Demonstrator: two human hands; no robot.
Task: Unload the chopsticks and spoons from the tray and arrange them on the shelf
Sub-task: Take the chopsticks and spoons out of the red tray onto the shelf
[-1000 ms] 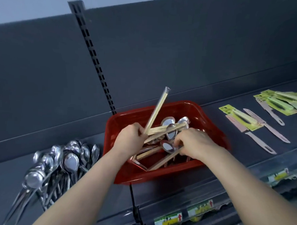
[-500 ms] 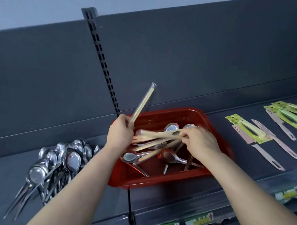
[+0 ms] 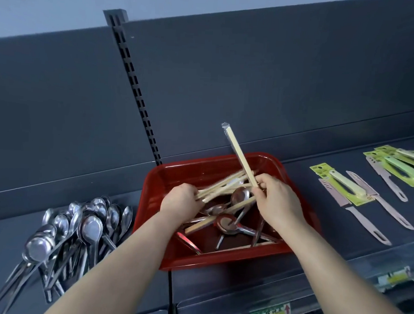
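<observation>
On the dark grey shelf [image 3: 329,211], lower centre, sits one red plastic tray [image 3: 220,263] holding roughly five steel spoons [image 3: 241,196] (tangled, so uncertain). The left hand [image 3: 182,199] clutches a blurred sheaf of pale wooden chopsticks [image 3: 223,185] — gathered, I judge, to lift out together. The right hand [image 3: 278,200] pinches one wrapped chopstick pair [image 3: 239,154] upright. Lower left lies one shelved spoon pile [image 3: 79,225].
</observation>
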